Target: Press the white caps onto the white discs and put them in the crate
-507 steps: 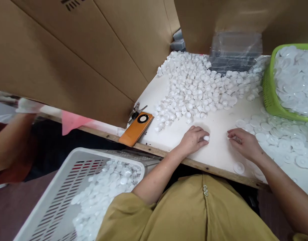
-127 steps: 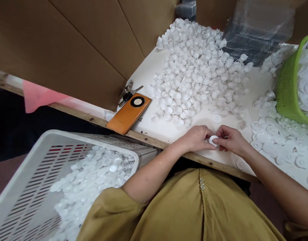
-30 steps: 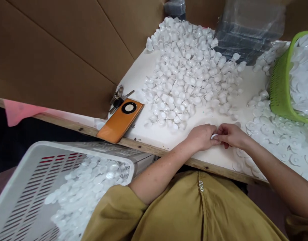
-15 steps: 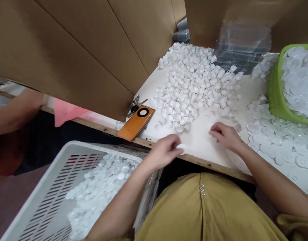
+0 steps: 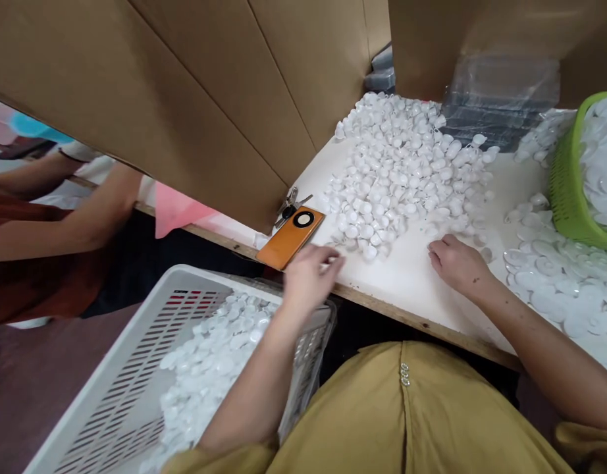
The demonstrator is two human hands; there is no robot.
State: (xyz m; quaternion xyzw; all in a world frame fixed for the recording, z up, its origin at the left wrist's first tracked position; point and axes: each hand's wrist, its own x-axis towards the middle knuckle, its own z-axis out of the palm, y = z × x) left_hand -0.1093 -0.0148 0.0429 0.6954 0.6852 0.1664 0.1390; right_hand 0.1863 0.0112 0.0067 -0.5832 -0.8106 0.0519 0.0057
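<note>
My left hand (image 5: 311,276) is over the table's front edge, beside the orange phone (image 5: 290,240). Its fingers are curled, and a small white plastic piece (image 5: 326,266) shows in part between them; motion softens the outline. On the tabletop my right hand (image 5: 459,264) is closed, back up, at the near side of a heap of small white plastic cups (image 5: 407,164). Whatever its fingertips pinch is hidden. Below my left forearm, a pale grey slotted crate (image 5: 185,280) holds many round white plastic pieces (image 5: 205,368).
Flat clear-white discs (image 5: 555,276) lie at the right, under a green basket (image 5: 563,178) full of similar pieces. Keys (image 5: 291,203) lie by the phone. Cardboard walls (image 5: 224,85) border the table, with plastic-wrapped packs (image 5: 496,112) behind. A co-worker's arm (image 5: 101,207) is at the left.
My left hand has moved left from the table front towards the phone and crate, the white piece now less visible. My right hand has stayed near the heap, fingers more curled. The view has shifted left.
</note>
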